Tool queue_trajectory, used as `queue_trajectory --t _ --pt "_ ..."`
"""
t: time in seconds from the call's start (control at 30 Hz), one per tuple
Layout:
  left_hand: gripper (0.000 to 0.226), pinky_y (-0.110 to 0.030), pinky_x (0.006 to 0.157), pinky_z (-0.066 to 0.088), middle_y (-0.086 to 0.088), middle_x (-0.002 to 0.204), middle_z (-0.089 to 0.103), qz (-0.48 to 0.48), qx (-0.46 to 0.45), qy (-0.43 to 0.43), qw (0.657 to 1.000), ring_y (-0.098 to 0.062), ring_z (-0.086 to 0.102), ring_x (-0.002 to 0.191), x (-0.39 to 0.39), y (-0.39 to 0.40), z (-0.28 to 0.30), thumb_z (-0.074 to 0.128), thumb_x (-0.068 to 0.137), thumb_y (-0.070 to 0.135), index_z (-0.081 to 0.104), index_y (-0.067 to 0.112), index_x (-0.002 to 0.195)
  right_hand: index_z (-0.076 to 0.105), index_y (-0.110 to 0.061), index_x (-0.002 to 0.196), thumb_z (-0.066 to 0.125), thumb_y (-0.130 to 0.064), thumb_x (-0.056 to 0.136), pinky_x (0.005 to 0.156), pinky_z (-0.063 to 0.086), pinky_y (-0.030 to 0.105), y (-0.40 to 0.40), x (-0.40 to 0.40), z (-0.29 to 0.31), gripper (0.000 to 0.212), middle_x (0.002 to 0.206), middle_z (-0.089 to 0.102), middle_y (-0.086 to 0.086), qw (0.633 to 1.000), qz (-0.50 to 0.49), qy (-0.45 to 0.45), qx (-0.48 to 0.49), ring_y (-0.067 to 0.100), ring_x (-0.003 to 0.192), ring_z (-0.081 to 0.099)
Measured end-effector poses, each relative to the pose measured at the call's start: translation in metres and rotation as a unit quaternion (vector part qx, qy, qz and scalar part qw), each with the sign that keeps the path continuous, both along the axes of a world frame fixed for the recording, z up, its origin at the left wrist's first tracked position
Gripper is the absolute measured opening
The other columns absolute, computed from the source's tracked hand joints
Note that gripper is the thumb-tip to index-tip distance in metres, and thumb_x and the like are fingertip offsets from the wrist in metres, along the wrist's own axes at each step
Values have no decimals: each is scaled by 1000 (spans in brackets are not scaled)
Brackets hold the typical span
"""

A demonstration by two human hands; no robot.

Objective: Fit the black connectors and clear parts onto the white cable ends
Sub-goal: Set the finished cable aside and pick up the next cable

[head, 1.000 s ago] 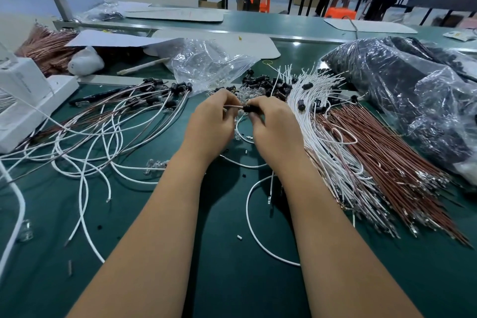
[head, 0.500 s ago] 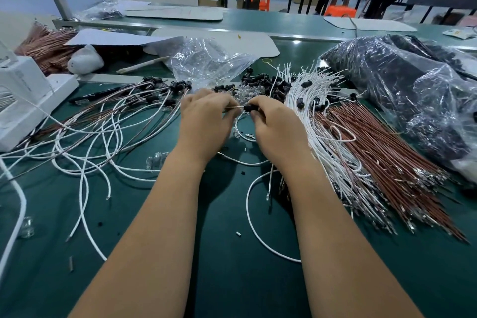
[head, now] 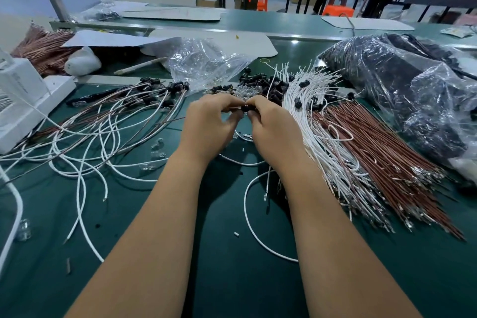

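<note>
**Both hands pinched on one black connector above the worktop**

Your right hand (head: 273, 126) has a tight grip on a black connector (head: 248, 108), pinched between thumb and curled fingers at the top of the fist. Your left hand (head: 210, 125) meets it from the other side, its fingers curled in and pinching the thin cable end that runs into the connector. The knuckles of both hands face up, the fingertips almost touching, and both forearms reach forward from the lower edge and converge. The white cable (head: 251, 222) you are working on hangs below your right wrist and loops across the green worktop (head: 219, 279). Just beyond your fingers lies a heap of loose black connectors (head: 260, 84) with clear parts (head: 242, 90) among them. To your right lie a fan of white cables (head: 317, 121) and a bundle of brown wires (head: 382, 152); to your left, a tangle of cables already fitted with connectors (head: 103, 124).
</note>
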State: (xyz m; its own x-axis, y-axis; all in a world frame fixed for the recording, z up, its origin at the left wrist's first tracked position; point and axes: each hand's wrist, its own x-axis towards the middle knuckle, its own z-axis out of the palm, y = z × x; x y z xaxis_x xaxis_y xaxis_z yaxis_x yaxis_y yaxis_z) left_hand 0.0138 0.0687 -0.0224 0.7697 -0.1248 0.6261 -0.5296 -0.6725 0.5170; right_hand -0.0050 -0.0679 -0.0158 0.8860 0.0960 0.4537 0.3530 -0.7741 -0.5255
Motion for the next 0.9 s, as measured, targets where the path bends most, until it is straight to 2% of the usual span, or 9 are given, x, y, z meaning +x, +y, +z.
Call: queue_trajectory --t 0.07,0.13,0.23,0.3,0.37,0.5,0.67,0.77,0.9 --pt "14 -15 76 47 1 87 72 14 -38 14 999 -14 65 81 1 2 -1 70 83 10 74 11 96 57 -16 120 52 -12 96 64 43 31 1 1 0 25 94 64 -1 999 0 0 39 16 77 56" --pt "11 -14 73 46 5 81 68 36 -76 22 996 -11 63 78 0 4 -2 69 85 11 74 11 94 55 -16 121 56 -9 94 63 44 27 -1 2 0 28 90 61 -4 997 -15 3 77 12 73 56" --pt "9 -7 70 42 7 78 66 48 -106 23 993 -8 61 76 0 6 -1 68 86 12 74 11 93 60 -16 110 52 -2 89 57 39 14 -3 4 -1 26 84 58 -9 990 -38 19 136 1 69 53" --pt "9 -5 69 41 7 78 66 48 -105 24 993 -7 61 75 0 5 0 68 86 13 74 11 93 61 -18 104 49 0 86 59 41 14 -4 4 0 28 85 60 -8 980 -38 33 190 3 72 55" --pt "9 -6 70 42 8 79 65 42 -100 27 994 -7 60 76 -1 5 0 68 87 13 73 11 94 61 -21 98 50 -3 86 66 47 18 -3 3 2 23 85 62 -8 969 -29 39 241 7 76 58" --pt "11 -19 77 50 7 82 66 25 -92 17 995 -10 63 81 -2 4 0 69 86 13 73 11 96 62 -26 87 57 -17 91 74 54 32 -3 4 3 10 81 63 -10 957 -23 28 287 10 76 61" --pt "10 -7 74 43 10 81 65 17 -84 7 996 -5 60 79 -2 4 0 70 85 12 74 12 94 63 -26 82 62 -16 92 72 56 40 -4 4 3 14 73 63 -9 958 -18 3 286 13 70 60" --pt "9 -7 74 44 14 78 62 13 -85 13 996 0 58 76 -2 5 0 70 85 14 74 13 93 65 -24 86 63 -9 91 75 57 40 -5 4 4 16 78 65 -6 952 -12 12 305 15 76 64" --pt "7 -16 75 51 16 76 63 -13 -96 32 995 1 62 76 -3 3 -1 69 85 14 73 15 91 65 -27 83 63 -5 90 69 57 30 -6 1 7 24 76 65 -9 950 -3 16 313 11 69 61"
